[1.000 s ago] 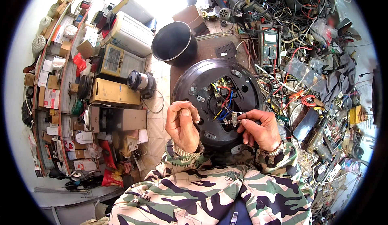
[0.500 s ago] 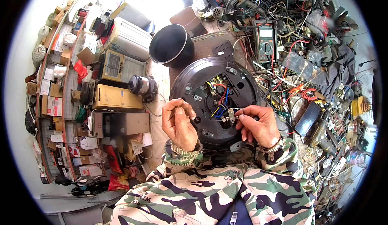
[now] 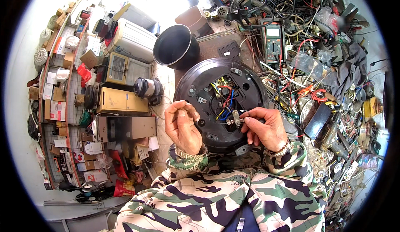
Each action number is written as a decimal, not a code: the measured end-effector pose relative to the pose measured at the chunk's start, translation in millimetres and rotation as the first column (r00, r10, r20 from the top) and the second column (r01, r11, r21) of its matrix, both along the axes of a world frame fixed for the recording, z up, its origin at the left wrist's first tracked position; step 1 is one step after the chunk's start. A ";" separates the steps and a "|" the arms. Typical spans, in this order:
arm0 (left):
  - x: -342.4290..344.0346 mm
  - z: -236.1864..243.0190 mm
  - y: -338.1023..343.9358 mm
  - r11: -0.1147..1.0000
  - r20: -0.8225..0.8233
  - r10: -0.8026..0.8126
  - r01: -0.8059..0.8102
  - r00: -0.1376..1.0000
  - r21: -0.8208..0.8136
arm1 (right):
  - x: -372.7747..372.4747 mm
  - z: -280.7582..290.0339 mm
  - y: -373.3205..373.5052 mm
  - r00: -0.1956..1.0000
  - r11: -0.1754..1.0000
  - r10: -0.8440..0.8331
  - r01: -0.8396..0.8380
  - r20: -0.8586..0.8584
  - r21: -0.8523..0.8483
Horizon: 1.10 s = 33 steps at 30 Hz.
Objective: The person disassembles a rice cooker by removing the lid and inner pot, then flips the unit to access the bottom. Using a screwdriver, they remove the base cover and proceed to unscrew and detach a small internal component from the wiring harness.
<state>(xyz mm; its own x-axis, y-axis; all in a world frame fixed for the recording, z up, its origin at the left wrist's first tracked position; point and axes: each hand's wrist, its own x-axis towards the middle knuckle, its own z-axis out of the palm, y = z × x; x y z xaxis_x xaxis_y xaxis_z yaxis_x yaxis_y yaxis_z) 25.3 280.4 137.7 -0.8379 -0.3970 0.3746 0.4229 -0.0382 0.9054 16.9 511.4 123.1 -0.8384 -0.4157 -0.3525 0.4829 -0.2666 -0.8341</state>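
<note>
A round black appliance base (image 3: 208,77), underside up, rests before me. Through its opening show coloured wires (image 3: 228,98), in red, blue and yellow, and a circuit board. Over the base's near right part, my right hand (image 3: 266,128) pinches a small metal bracket-like part (image 3: 236,118) between thumb and fingertips; blue wires run close to it. My left hand (image 3: 183,127) is raised at the base's left edge, its fingers curled in and thumb pressed to them. Whether something tiny sits in that pinch is hidden.
A black inner pot (image 3: 177,46) stands beyond the base on the left. To the right, a multimeter (image 3: 273,42), a phone (image 3: 317,120), red-handled pliers (image 3: 313,93) and tangled cables cover the bench. Shelves with boxes (image 3: 57,110) and several appliances line the left.
Both hands have shifted very slightly left and up, keeping the same pinched shapes. The metal part remains in my right hand.
</note>
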 end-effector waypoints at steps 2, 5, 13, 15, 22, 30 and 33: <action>-0.9 -0.1 0.0 1.000 0.003 0.005 -0.005 1.000 -0.002 | -0.8 0.4 0.0 1.000 1.000 0.001 -0.001 -0.001 -0.003; -2.6 -0.1 0.1 1.000 0.004 0.001 -0.001 1.000 0.000 | -2.3 0.1 0.5 1.000 1.000 0.000 0.000 -0.004 -0.010; -7.0 0.0 -1.5 1.000 -0.001 0.003 -0.003 1.000 0.000 | -8.2 -0.1 0.2 1.000 1.000 0.013 -0.013 0.001 -0.027; -8.6 1.1 -2.0 1.000 0.001 -0.003 0.003 1.000 0.000 | -10.4 0.6 0.9 1.000 0.999 0.019 -0.019 0.003 -0.026; -12.4 0.5 -3.3 1.000 -0.004 -0.001 0.001 1.000 0.010 | -13.3 2.7 0.0 1.000 1.000 0.026 -0.025 0.009 -0.015; -12.5 2.2 -1.4 1.000 -0.012 -0.011 0.011 1.000 -0.016 | -13.3 6.7 1.7 0.999 1.000 0.030 -0.031 0.031 0.004; -9.7 2.7 0.1 1.000 -0.012 -0.005 0.005 1.000 -0.014 | -12.0 8.7 2.6 0.999 0.999 0.037 -0.037 0.038 0.017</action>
